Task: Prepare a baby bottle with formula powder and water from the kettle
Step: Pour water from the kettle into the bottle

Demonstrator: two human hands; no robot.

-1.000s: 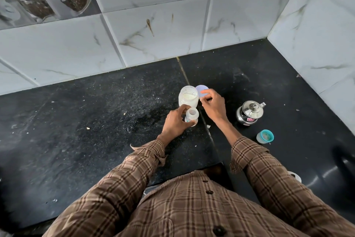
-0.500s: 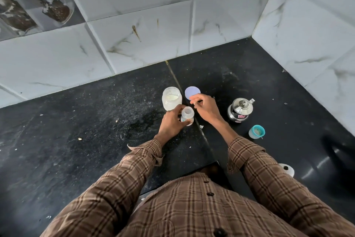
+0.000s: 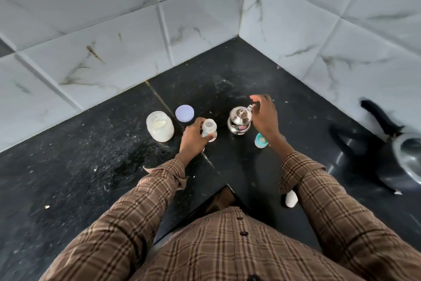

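Note:
A small clear baby bottle (image 3: 209,129) stands uncapped on the black counter, and my left hand (image 3: 193,138) grips it from the left. The small steel kettle (image 3: 239,120) stands just right of the bottle. Above the kettle's right side hovers my right hand (image 3: 264,114), fingers spread and loosely bent near the spout, holding nothing. To the left an open jar of white formula powder (image 3: 160,126) stands, with its round lilac lid (image 3: 184,113) lying flat behind. A teal bottle collar with its teat (image 3: 261,140) sits under my right wrist.
White marble-tiled walls meet in a corner behind the counter (image 3: 91,155). A steel pan with a black handle (image 3: 407,155) lies at the right edge. A small white cap (image 3: 291,198) rests by my right sleeve. The counter's front edge has a notch near my body.
My right hand has left the spot by the lilac lid and moved right to the kettle. My left hand still holds the bottle. The camera has turned right, bringing the pan into view.

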